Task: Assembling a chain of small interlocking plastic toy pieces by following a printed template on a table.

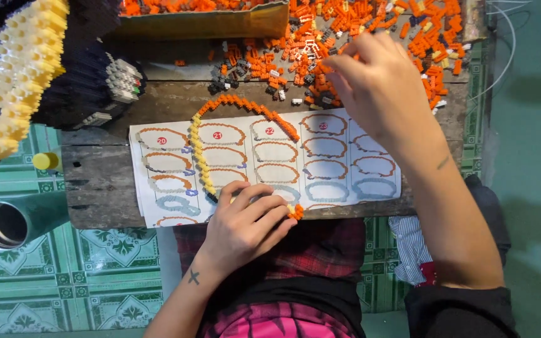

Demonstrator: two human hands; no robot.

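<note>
A worn wooden board (114, 169) serves as the bench, set over a green tiled floor (64, 275). A large dark and yellow brick model (26, 69) stands at its far left corner. A printed sheet of step diagrams (345, 156) lies flat at the near edge. A loose pile of orange bricks (295, 50) covers the far side.

On the sheet rests the brick ring (245, 106), part orange, part yellow, open in outline. The left hand (242, 225) lies palm down, fingers curled, pinning the ring's near end. The right hand (377, 87) reaches forward over the pile, fingers bent downward; whether it has a brick cannot be told.

Judgement: keep the ring pressed flat while picking one brick cleanly.
</note>
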